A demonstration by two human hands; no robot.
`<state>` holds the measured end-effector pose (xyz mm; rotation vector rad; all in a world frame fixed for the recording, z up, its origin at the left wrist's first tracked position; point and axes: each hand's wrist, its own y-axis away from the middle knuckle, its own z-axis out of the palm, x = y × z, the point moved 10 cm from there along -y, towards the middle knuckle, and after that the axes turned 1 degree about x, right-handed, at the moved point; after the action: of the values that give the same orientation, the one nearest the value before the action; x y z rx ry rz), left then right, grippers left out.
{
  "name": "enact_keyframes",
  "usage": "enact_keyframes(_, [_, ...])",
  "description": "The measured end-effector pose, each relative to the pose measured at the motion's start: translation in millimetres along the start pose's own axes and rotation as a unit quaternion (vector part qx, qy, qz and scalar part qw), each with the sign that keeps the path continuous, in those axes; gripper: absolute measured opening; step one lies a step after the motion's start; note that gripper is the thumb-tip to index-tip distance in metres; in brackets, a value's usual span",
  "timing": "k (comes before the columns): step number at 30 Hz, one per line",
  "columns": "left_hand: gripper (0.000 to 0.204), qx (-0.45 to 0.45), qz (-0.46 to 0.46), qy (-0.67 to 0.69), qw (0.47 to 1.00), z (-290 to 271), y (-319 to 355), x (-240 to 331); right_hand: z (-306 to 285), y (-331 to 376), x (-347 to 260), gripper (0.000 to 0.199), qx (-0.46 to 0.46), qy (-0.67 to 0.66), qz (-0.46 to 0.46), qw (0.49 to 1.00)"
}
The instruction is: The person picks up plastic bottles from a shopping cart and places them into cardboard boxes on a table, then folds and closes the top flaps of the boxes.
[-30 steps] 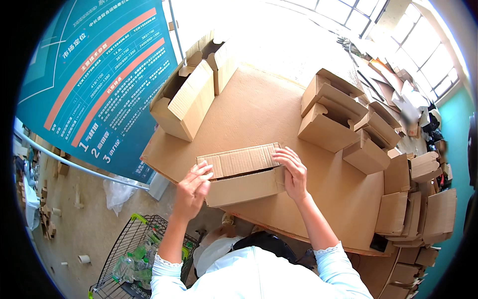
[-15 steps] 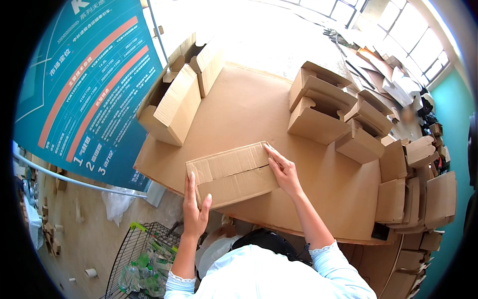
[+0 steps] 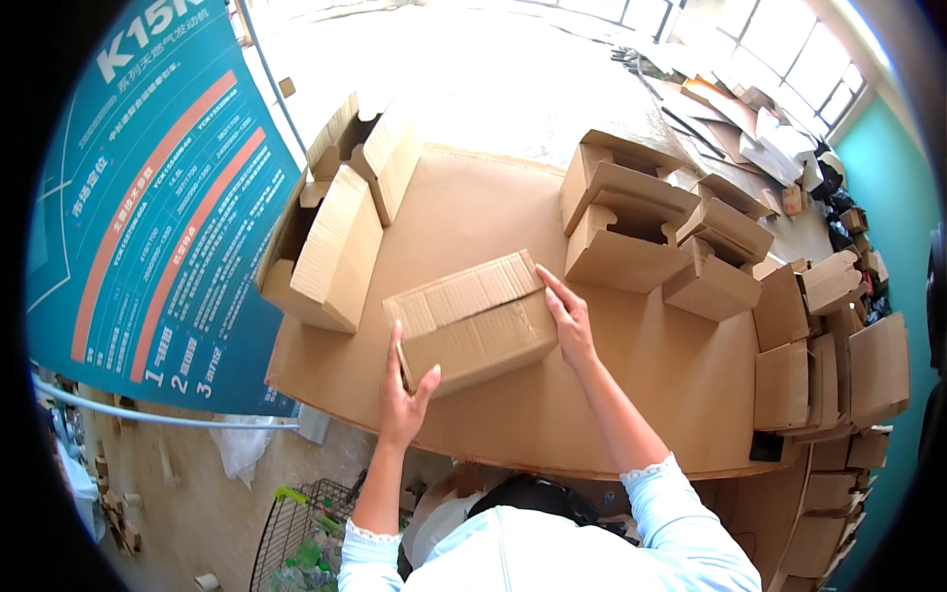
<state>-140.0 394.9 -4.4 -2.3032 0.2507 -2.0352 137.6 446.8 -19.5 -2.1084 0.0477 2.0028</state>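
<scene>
Between my two palms is a brown cardboard box point(image 3: 473, 321), its top flaps folded in and a narrow slit showing along the seam. My left hand point(image 3: 404, 400) presses the box's left end, thumb up along the near side. At the opposite end my right hand point(image 3: 572, 321) lies with its fingers along the edge. The box is tilted a little, over the near part of a cardboard-covered table point(image 3: 641, 395). Whether its underside touches the table is hidden.
Open-topped cardboard boxes stand at the table's left point(image 3: 335, 247) and right point(image 3: 631, 247). Flattened cartons point(image 3: 784, 385) lean at the right edge beside a dark phone-like slab point(image 3: 766, 446). A blue banner point(image 3: 168, 217) rises at left. A wire cart point(image 3: 296, 533) holds green plastic bottles.
The box, with both hands on it, has risen slightly in the view and tipped so that more of its near side shows. The whole view has shifted a little.
</scene>
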Motion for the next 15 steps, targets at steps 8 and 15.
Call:
enact_keyframes(8, [0.083, -0.043, 0.091, -0.003, 0.995, 31.7, -193.9, -34.3, -40.2, -138.7, 31.8, 0.033, 0.188, 0.018, -0.063, 0.980])
enact_keyframes(15, [0.082, -0.072, 0.114, 0.037, 0.990, 65.7, -319.2, -60.7, -59.2, -216.3, 40.3, 0.029, 0.301, 0.071, -0.062, 0.949])
